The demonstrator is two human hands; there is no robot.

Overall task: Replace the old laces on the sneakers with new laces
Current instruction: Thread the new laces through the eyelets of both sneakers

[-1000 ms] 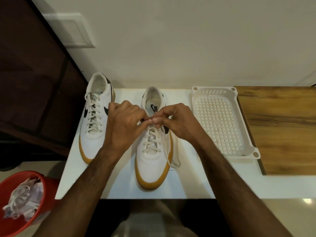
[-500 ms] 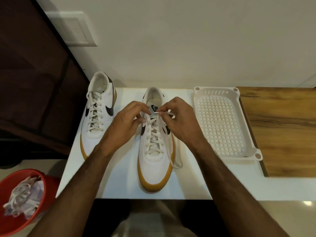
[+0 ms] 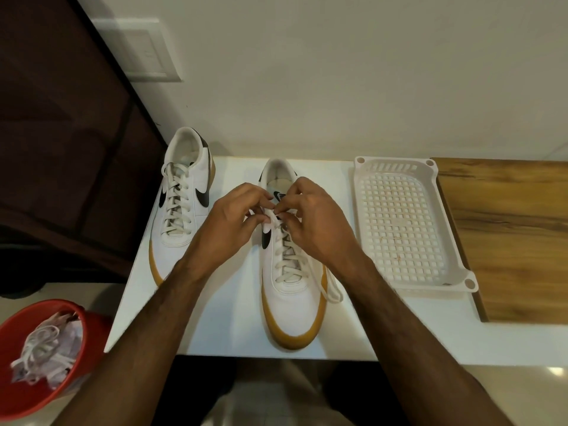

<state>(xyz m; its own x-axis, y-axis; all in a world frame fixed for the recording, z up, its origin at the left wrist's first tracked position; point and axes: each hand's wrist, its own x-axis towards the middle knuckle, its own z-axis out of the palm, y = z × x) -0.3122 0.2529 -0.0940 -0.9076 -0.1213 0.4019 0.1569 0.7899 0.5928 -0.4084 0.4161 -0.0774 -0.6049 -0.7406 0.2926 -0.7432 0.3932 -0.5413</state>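
1. Nearest the camera, two bare forearms reach forward from the bottom edge and meet over the middle of the white table (image 3: 215, 318).
2. Low on the left, beside the table, a red bucket (image 3: 89, 330) holds a tangle of loose white laces (image 3: 40, 348) and some pale crumpled material.
3. The near sneaker (image 3: 292, 305) lies in the middle of the table with its toe toward the person; it is white with a tan sole and a dark swoosh on its side.
4. A lace (image 3: 289, 262) runs crisscross up its eyelets, and one loose end (image 3: 330, 290) loops down onto the table just beside the shoe's right edge.
5. The left hand (image 3: 229, 218) is curled over the top of the lacing, its thumb and fingertips pinching a white strand of the lace.
6. The right hand (image 3: 310, 219) sits just beside it, fingers bent, pinching the same lace near the tongue; the two hands' fingertips nearly touch.
7. To the right, a white perforated plastic tray (image 3: 442, 229) lies flat, its right rim resting on a wooden board (image 3: 510, 235).
8. Farther back on the left, the second sneaker (image 3: 184, 207) stands fully laced, its heel reaching past the table's far edge.
9. Behind everything is a pale wall (image 3: 338, 72) with a white switch plate (image 3: 144, 50), and dark wooden furniture (image 3: 61, 133) on the left.
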